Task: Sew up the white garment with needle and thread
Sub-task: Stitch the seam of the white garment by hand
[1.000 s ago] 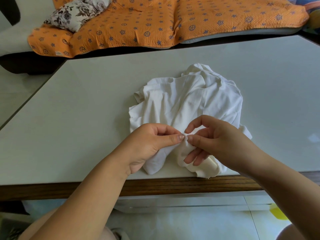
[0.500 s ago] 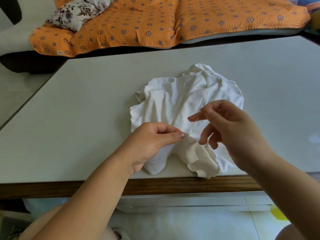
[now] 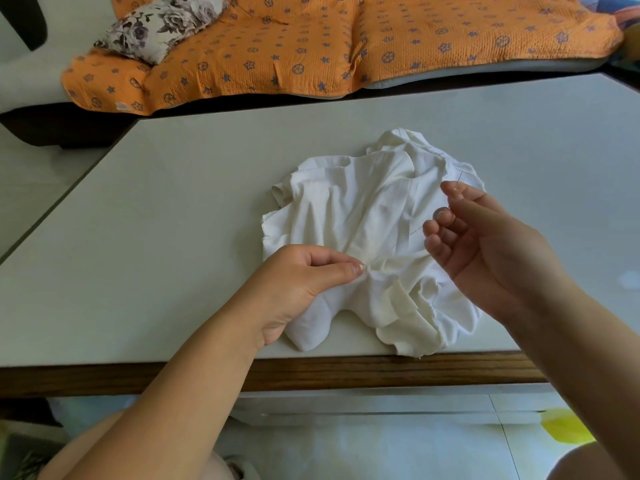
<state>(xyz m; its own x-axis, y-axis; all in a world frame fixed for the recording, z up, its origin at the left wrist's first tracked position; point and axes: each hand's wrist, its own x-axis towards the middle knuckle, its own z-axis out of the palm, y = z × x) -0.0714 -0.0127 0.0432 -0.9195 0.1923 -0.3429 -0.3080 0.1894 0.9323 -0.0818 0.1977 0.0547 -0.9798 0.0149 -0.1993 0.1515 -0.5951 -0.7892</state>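
Note:
A crumpled white garment (image 3: 363, 216) lies on the pale table (image 3: 173, 220) near its front edge. My left hand (image 3: 298, 289) pinches a fold of the cloth between thumb and forefinger at the garment's middle. Raised above the garment's right side, my right hand (image 3: 485, 244) pinches a thin needle (image 3: 458, 180) between thumb and forefinger, its tip sticking up past the fingertips. A fine thread (image 3: 414, 232) runs from that hand down toward the pinched fold.
The table has a wooden front edge (image 3: 311, 372). A sofa with an orange patterned cover (image 3: 329, 43) and a floral cushion (image 3: 159, 26) stands behind the table. A yellow object (image 3: 564, 427) lies on the floor at lower right.
My right hand has left the pinched fold and risen up and to the right, drawing the needle and thread out. My left hand has kept its pinch on the cloth.

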